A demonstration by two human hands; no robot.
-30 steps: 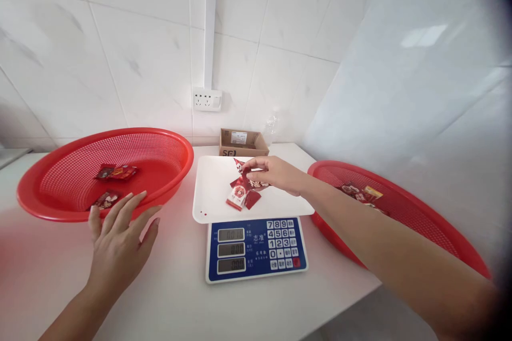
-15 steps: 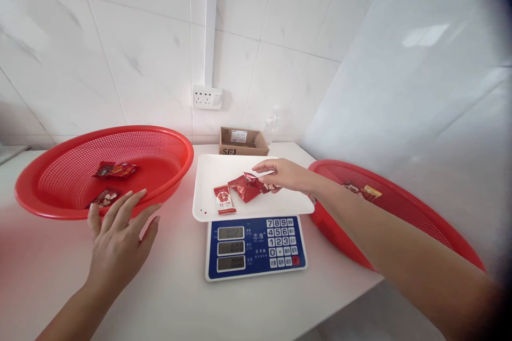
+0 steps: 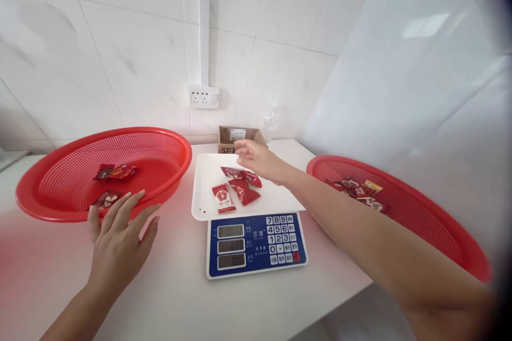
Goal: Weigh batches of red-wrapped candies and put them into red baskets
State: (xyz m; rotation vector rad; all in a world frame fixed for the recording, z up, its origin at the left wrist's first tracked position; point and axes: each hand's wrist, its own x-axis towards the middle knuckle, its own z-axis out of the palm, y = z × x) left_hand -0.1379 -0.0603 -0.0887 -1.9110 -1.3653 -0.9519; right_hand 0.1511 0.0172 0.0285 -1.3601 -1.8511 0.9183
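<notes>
Packets (image 3: 245, 191) lie on the scale (image 3: 257, 245) below the right hand (image 3: 258, 161) (fingers loosely parted), left hand (image 3: 120, 242) spread by a basket (image 3: 168, 192).

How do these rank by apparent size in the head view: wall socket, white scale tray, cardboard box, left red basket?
1. Left red basket
2. White scale tray
3. Cardboard box, partly hidden
4. Wall socket

Bare hands (image 3: 118, 245) (image 3: 260, 162); slender, tapering fingers (image 3: 129, 210); short thumbnail (image 3: 156, 220); slim forearms (image 3: 352, 224), uncovered and smooth.
</notes>
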